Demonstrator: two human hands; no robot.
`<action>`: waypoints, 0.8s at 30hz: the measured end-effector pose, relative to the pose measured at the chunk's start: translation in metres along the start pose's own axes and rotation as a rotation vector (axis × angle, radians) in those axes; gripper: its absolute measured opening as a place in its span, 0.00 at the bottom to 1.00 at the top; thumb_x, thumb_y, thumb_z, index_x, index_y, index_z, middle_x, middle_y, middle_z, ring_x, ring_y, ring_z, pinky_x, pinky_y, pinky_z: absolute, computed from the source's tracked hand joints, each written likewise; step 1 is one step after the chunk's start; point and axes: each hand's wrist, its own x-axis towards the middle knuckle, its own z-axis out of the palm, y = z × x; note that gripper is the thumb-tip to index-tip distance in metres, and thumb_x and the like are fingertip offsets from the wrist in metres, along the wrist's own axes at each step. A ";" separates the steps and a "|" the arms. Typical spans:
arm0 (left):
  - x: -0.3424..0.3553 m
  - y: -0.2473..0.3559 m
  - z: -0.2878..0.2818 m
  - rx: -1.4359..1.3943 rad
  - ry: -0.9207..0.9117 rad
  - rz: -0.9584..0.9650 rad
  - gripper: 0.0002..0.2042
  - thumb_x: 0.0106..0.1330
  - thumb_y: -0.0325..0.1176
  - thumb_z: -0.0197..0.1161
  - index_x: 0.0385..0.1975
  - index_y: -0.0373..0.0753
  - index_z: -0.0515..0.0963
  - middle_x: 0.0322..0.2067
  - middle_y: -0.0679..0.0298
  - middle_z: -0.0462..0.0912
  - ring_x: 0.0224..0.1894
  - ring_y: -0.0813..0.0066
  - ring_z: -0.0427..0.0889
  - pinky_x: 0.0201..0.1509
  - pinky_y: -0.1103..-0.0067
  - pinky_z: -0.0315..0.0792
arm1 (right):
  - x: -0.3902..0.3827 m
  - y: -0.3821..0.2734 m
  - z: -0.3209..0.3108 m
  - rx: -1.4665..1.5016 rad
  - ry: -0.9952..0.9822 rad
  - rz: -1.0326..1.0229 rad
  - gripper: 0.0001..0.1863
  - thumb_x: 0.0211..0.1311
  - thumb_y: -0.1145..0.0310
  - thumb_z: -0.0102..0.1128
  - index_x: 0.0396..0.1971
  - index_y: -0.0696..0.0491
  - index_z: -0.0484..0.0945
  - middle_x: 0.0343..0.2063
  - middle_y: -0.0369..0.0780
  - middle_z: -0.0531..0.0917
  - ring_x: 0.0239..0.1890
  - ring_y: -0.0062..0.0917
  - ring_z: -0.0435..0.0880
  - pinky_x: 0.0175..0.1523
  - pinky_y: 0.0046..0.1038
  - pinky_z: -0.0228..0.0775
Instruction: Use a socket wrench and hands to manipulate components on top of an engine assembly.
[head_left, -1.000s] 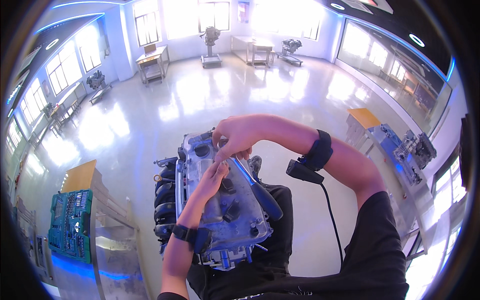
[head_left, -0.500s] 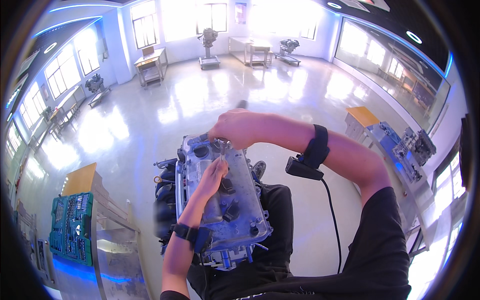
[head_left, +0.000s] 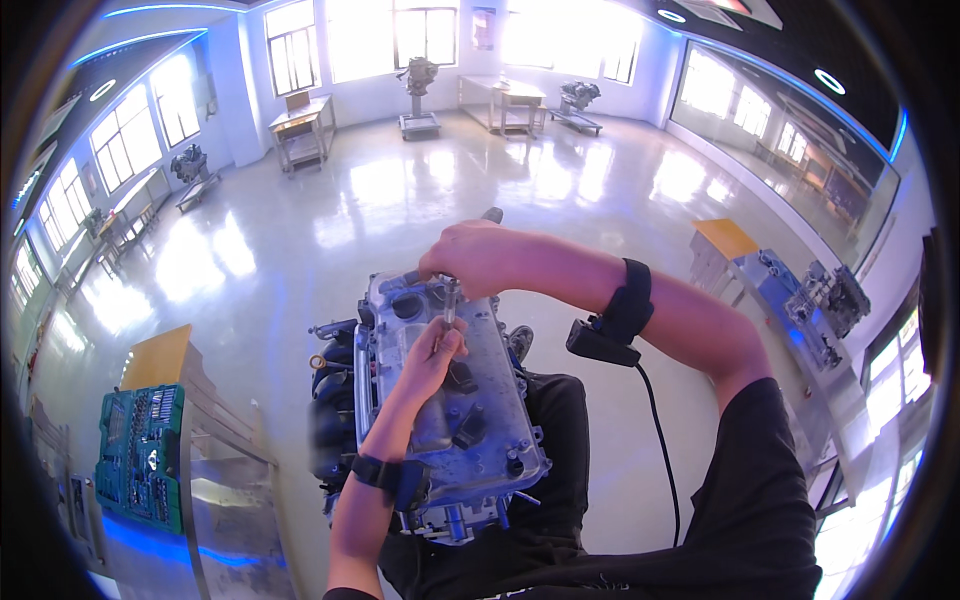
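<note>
An engine [head_left: 490,420] with a grey valve cover stands upright before me. Over the cover's far end my right hand [head_left: 468,258] is closed round a ratchet wrench; the dark end of its handle [head_left: 492,214] pokes out past my knuckles. A shiny metal extension bar [head_left: 450,300] runs from beneath that hand toward my left hand [head_left: 436,355], whose fingers are closed on its lower part. Its tip and whatever it meets are hidden by my fingers. Nearer me on the cover, a black ignition coil [head_left: 468,432] shows, and a black oil filler cap [head_left: 405,304] sits at the far left.
At the left, an open green socket set case [head_left: 142,458] lies on a metal bench [head_left: 232,500]. Another bench at the right carries engine parts [head_left: 830,298]. A black cable [head_left: 662,450] hangs from the box on my right forearm. My leg [head_left: 560,450] is beside the engine.
My left hand has shifted slightly to the right on the extension bar. The dark handle end past my right hand has swung a little to the right. Both grips stay closed.
</note>
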 end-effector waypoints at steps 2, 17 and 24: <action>0.000 0.001 0.001 -0.021 0.008 -0.004 0.18 0.72 0.48 0.49 0.41 0.35 0.70 0.26 0.69 0.70 0.34 0.79 0.74 0.44 0.80 0.68 | -0.002 -0.002 0.000 0.004 0.011 0.002 0.26 0.38 0.79 0.58 0.45 0.50 0.80 0.32 0.42 0.83 0.40 0.38 0.82 0.43 0.37 0.73; -0.002 -0.006 -0.003 -0.084 -0.013 0.001 0.15 0.72 0.45 0.52 0.40 0.37 0.71 0.26 0.69 0.73 0.33 0.82 0.73 0.43 0.82 0.66 | -0.005 -0.017 -0.025 -0.108 -0.346 0.085 0.25 0.43 0.61 0.66 0.44 0.53 0.79 0.35 0.41 0.84 0.44 0.36 0.81 0.48 0.36 0.73; 0.000 -0.006 -0.002 -0.037 -0.082 0.038 0.13 0.74 0.42 0.48 0.36 0.36 0.69 0.25 0.70 0.68 0.32 0.80 0.70 0.42 0.81 0.67 | -0.014 -0.007 -0.018 0.111 -0.439 0.218 0.31 0.48 0.50 0.66 0.47 0.57 0.77 0.40 0.44 0.84 0.47 0.39 0.81 0.50 0.37 0.72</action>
